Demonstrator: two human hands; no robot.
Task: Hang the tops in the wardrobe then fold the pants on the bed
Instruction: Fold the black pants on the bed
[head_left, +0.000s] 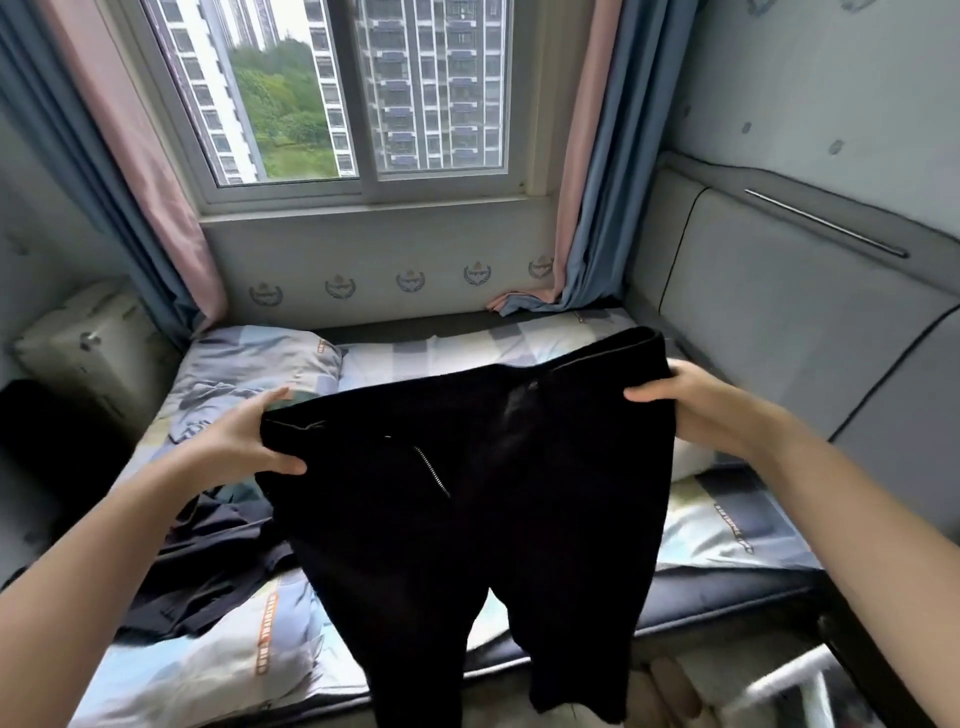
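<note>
left hand: my left hand (254, 441) is curled round the left end of the waistband of the black pants (467, 509), thumb in front on the cloth, other fingers tucked behind it.
right hand: my right hand (691, 400) grips the right end of the same waistband, fingers wrapped over the front edge, so that side sits a bit higher than the left.
pants: held up in the air above the bed (717, 535), stretched between both hands, zipper (431, 470) open near the middle, 2 legs hanging down past the mattress edge at the bottom of the view.
room to move: bed surface behind the pants looks flat up to the pillow (260, 353) and the wall under the window (337, 93); padded headboard (779, 291) closes off the right side.
in the way: a dark crumpled garment (208, 561) lies on the bed just left of the hanging pants, under my left forearm.
other stuff: curtains (587, 208) hang on both sides of the window, the right one pooling on the bed's far corner; a pale suitcase-like box (88, 353) stands off the bed's left side.
</note>
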